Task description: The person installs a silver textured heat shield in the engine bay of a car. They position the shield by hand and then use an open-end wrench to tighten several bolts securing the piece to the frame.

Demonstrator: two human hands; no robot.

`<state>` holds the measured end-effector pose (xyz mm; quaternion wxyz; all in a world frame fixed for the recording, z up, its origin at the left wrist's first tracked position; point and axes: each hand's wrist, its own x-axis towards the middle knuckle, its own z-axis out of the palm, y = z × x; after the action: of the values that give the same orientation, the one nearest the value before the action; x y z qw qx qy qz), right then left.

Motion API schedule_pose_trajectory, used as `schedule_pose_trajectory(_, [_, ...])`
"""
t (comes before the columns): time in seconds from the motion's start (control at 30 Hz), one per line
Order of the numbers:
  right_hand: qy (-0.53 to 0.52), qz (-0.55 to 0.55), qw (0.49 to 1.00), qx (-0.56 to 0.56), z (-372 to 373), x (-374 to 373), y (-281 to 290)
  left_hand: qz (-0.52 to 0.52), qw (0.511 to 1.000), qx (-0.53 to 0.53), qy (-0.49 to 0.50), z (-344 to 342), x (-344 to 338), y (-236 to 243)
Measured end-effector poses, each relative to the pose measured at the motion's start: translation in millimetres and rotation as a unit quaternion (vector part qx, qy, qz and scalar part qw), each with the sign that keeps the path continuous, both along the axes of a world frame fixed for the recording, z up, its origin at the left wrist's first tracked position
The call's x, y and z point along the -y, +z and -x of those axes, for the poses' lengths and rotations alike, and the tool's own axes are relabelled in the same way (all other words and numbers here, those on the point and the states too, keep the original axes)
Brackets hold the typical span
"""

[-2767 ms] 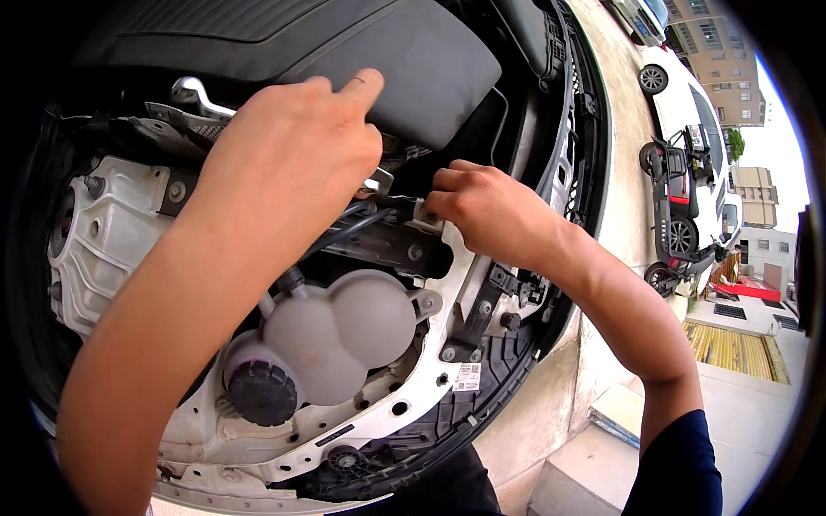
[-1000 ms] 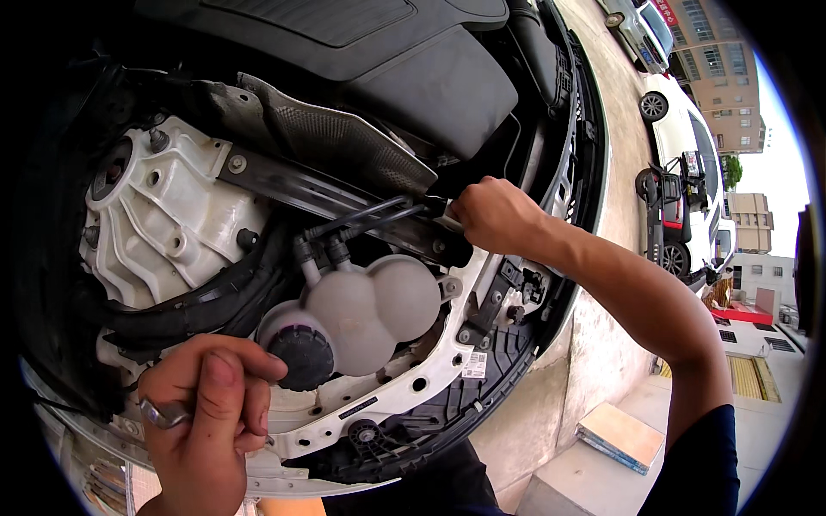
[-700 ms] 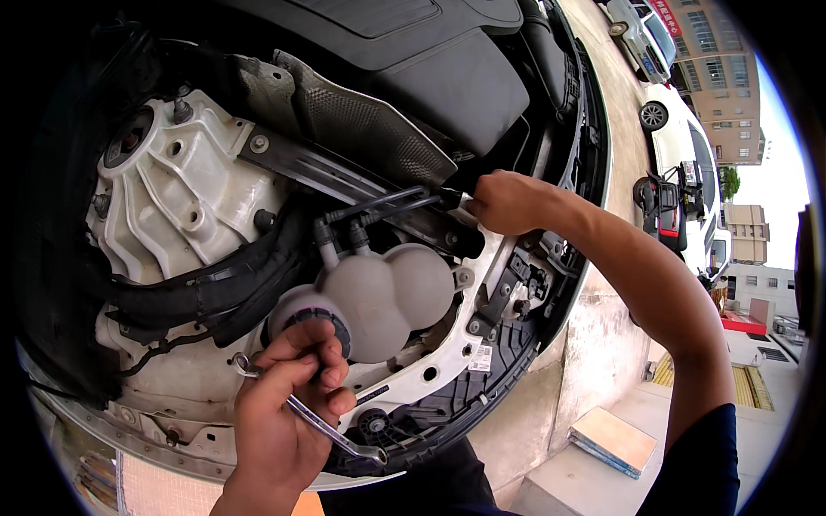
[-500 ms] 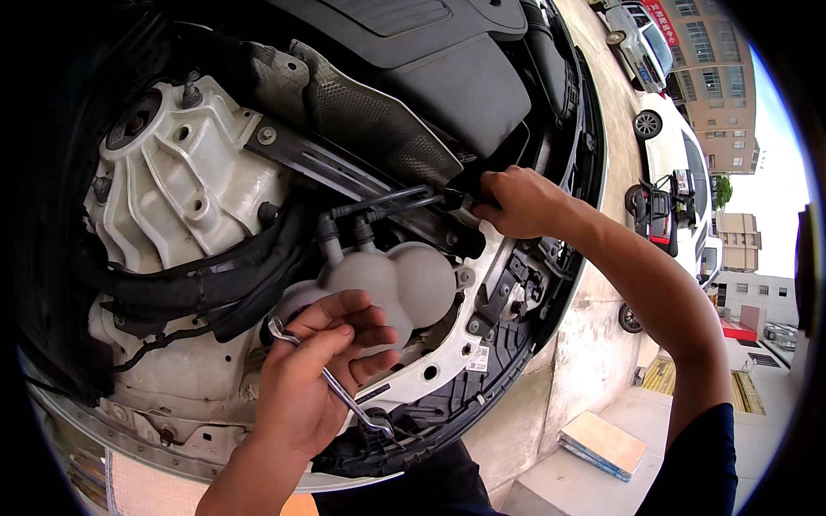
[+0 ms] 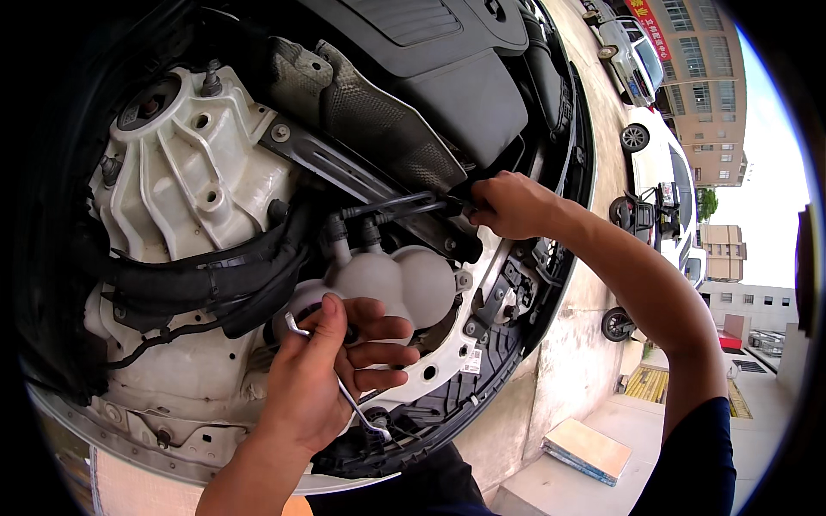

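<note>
Across the palm of my left hand (image 5: 314,391) lies a shiny double-ended wrench (image 5: 362,413), held between thumb and palm with the fingers loosely curled. This hand is in front of a whitish, rounded plastic reservoir (image 5: 422,282), hiding its lower left part. Two dark hoses (image 5: 391,206) run from the reservoir's top toward my right hand (image 5: 516,206). That hand is closed at the far end of a black metal brace (image 5: 344,179), its fingertips on something dark that I cannot make out.
A white ribbed strut tower (image 5: 202,163) with bolts stands at left, above a thick black hose bundle (image 5: 198,288). A black engine cover (image 5: 456,95) and a perforated heat shield (image 5: 379,120) lie beyond. On the ground at right sits a flat box (image 5: 589,449); parked cars stand farther off.
My left hand has shifted slightly right and its thumb has risen, with the wrench turned a little in it. My right hand stays by the brace's end. The view has tilted slightly.
</note>
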<state>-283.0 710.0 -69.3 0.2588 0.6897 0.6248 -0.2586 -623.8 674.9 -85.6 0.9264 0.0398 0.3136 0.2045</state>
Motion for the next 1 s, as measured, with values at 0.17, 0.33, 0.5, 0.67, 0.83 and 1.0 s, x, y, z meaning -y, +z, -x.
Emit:
schedule_pose_trajectory(0.17, [-0.01, -0.035, 0.999, 0.021, 8, -1, -8, 0.026, 1.0, 0.007, 0.004, -1, 3, -6])
schedule_pose_trajectory(0.33, [-0.179, 0.029, 0.983, 0.002, 15, -2, -2, 0.041, 0.999, 0.031, 0.019, 3, 5, -13])
schedule_pose_trajectory(0.5, [0.178, 0.0, 0.984, 0.031, 0, 0, -5, 0.037, 0.999, 0.02, 0.011, 1, 2, -4])
schedule_pose_trajectory(0.67, [-0.23, 0.095, 0.968, -0.039, -6, -6, -11, 0.027, 0.999, 0.029, 0.005, 0, 4, -7])
schedule_pose_trajectory(0.83, [0.002, 0.044, 0.998, 0.045, 22, -18, 12, 0.045, 0.998, 0.034, 0.02, 4, 1, -1])
schedule_pose_trajectory(1.0, [0.174, 0.007, 0.984, 0.033, 6, -9, -9, 0.037, 0.999, 0.027, 0.016, 2, 2, -1])
